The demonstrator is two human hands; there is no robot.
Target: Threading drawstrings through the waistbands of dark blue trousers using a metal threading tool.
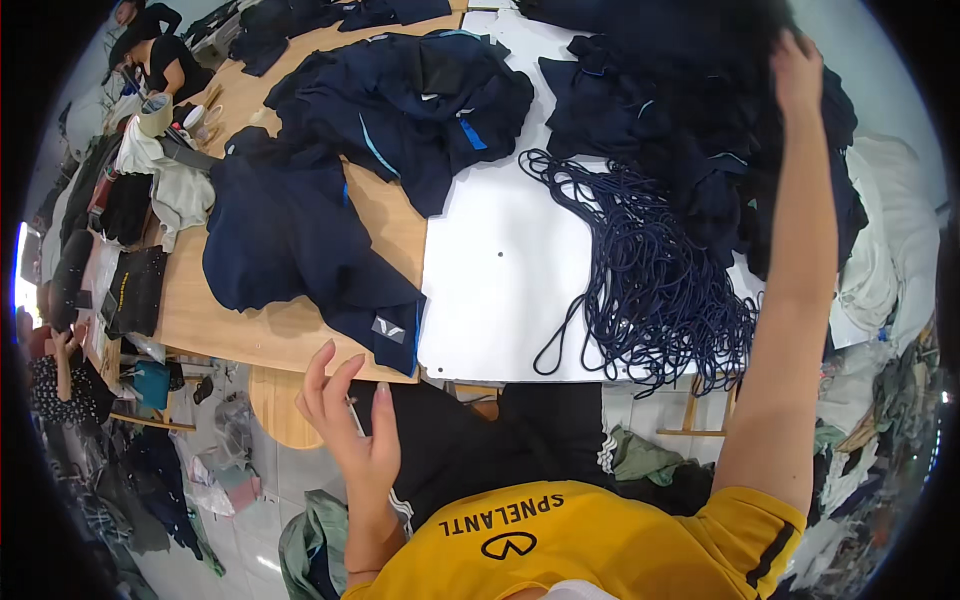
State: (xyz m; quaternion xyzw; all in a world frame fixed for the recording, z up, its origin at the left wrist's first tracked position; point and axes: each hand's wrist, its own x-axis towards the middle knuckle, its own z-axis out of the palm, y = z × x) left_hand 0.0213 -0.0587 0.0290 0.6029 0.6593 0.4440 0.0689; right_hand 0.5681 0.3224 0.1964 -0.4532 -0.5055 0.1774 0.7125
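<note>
Dark garments (700, 130) heaped at the far right of the worktop (500, 270) are what the right hand (797, 70) stretches to, arm at full reach, fingers laid on top of the pile; whether they have closed on cloth I cannot tell from here. Nearer in, the left hand (350, 420) floats open and empty just off the worktop's near edge, fingers spread, touching nothing.

Just beyond that edge lies a navy jacket (300, 240), one corner hanging toward the rim. A careless sweep of the left hand could, I'd say, drag it off to the floor.

Next out, the tangle of dark blue cords (650, 270) sprawls over the white sheet, its loops dangling past the near edge and its far end running under the heap. That's the worry: pull a garment from that pile and the cords may snag and come along, or slide off the edge in a knot.

Another navy pile (420, 100) sits at the far middle. Reaching this far, the heap itself could topple toward the right, where white cloth (890, 250) is bunched.
</note>
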